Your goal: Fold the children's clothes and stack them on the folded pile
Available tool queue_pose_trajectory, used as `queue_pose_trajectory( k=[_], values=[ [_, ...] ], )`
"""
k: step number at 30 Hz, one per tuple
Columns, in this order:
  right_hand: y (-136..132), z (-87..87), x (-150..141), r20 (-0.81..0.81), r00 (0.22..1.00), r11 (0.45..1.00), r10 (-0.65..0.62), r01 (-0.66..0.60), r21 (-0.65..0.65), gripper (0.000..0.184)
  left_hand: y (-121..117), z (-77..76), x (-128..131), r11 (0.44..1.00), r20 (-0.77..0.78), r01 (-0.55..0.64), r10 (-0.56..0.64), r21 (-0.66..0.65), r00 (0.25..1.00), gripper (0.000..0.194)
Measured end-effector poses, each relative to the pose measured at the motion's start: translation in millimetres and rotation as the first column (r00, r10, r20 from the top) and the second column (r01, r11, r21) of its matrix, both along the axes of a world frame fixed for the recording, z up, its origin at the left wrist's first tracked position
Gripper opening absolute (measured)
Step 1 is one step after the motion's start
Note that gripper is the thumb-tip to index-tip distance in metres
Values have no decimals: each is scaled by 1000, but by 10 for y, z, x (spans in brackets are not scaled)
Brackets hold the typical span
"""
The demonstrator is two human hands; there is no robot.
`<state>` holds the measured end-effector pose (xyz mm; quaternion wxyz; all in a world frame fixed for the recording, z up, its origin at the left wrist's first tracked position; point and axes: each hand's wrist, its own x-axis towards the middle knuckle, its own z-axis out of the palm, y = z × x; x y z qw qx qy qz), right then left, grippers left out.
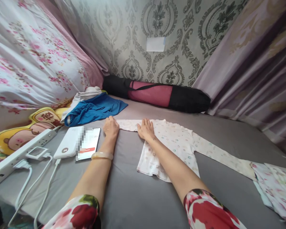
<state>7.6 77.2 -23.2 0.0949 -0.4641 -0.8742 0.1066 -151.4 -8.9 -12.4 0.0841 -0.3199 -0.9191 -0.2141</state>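
Observation:
A small white long-sleeved shirt (173,140) with a pale print lies spread on the grey sheet, its sleeves stretched out to both sides. My left hand (111,126) is closed at the cuff of the left-lying sleeve, pinching its end. Flat on the shirt where that sleeve meets the body rests my right hand (146,128), fingers stretched out. My right forearm covers part of the shirt's front. The other sleeve reaches right to a stack of folded clothes (276,187).
Left of my left arm lie a phone (89,144), a white power bank (69,143) with a cable, and a power strip (21,156). Behind them are a blue garment (95,108) and a yellow cartoon cushion (21,136). A black and pink bag (154,93) lies along the wall.

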Motion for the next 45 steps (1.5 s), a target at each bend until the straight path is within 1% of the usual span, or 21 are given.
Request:
queue_pose_trajectory(
  k=[2, 4, 7, 10, 13, 16, 17, 18, 20, 22, 24, 25, 27, 28, 30, 33, 35, 37, 40, 43, 45],
  values=[
    [-104, 17, -93, 1, 1000, 999, 5, -5, -48, 67, 3, -16, -5, 1000, -6, -10, 10, 25, 1000, 28],
    [-215, 36, -198, -10, 999, 996, 45, -45, -72, 69, 7, -38, -19, 999, -22, -19, 20, 48, 1000, 28],
    [-418, 55, -348, -36, 983, 979, 178, -181, -97, 69, 7, -66, -51, 998, -54, -8, 11, 66, 998, 29],
    [-653, 87, -412, -74, 943, 935, 325, -332, -122, 66, -5, -71, -74, 998, -89, 19, -13, 66, 996, 30],
    [-855, 189, -290, -104, 898, 884, 427, -439, -162, 62, -25, -49, -66, 997, -132, 46, -37, 64, 990, 31],
    [-980, 365, 72, -152, 828, 806, 539, -560, -194, 54, -46, -11, -33, 990, -197, 120, -104, 71, 975, 34],
    [-1003, 427, 243, -187, 820, 798, 541, -571, -196, 50, -53, 3, -18, 985, -222, 157, -139, 68, 965, 34],
    [-1016, 486, 436, -230, 832, 815, 504, -547, -192, 47, -62, 17, -2, 979, -245, 195, -175, 61, 954, 34],
    [-1007, 578, 869, -293, 893, 887, 341, -409, -213, 40, -82, 49, 35, 968, -278, 246, -226, 39, 934, 32],
    [-948, 621, 1341, -345, 924, 947, 165, -246, -207, 32, -108, 90, 79, 967, -299, 252, -235, 20, 925, 31],
    [-852, 613, 1814, -342, 940, 979, 7, -77, -191, 29, -142, 145, 136, 973, -306, 232, -225, -12, 925, 30],
    [-801, 594, 2038, -316, 945, 982, -80, 21, -185, 27, -162, 177, 173, 972, -298, 232, -235, -45, 925, 29],
    [-719, 534, 2432, -213, 952, 966, -221, 184, -179, 24, -212, 248, 269, 953, -226, 265, -293, -147, 929, 27],
    [-699, 501, 2594, -142, 953, 954, -268, 242, -175, 25, -246, 283, 330, 933, -159, 299, -332, -203, 930, 27],
    [-712, 437, 2834, -13, 947, 934, -321, 314, -169, 28, -333, 345, 479, 873, 13, 388, -403, -294, 915, 26],
    [-841, 379, 2996, 79, 936, 915, -344, 353, -197, 32, -512, 389, 749, 767, 249, 538, -478, -349, 842, 28],
    [-953, 376, 3012, 101, 931, 905, -350, 364, -219, 36, -641, 376, 933, 714, 337, 609, -512, -345, 791, 29],
    [-1056, 394, 2996, 123, 930, 900, -347, 367, -235, 38, -756, 334, 1097, 700, 366, 640, -532, -318, 764, 30],
    [-1168, 434, 2970, 134, 934, 904, -332, 355, -239, 33, -886, 250, 1279, 703, 344, 660, -571, -265, 746, 31],
    [-1237, 463, 2963, 107, 942, 909, -317, 335, -250, 27, -963, 190, 1376, 710, 291, 663, -599, -238, 746, 31],
    [-1267, 472, 2961, 82, 943, 907, -322, 332, -258, 25, -989, 176, 1400, 712, 287, 670, -611, -209, 738, 31]
  ],
)
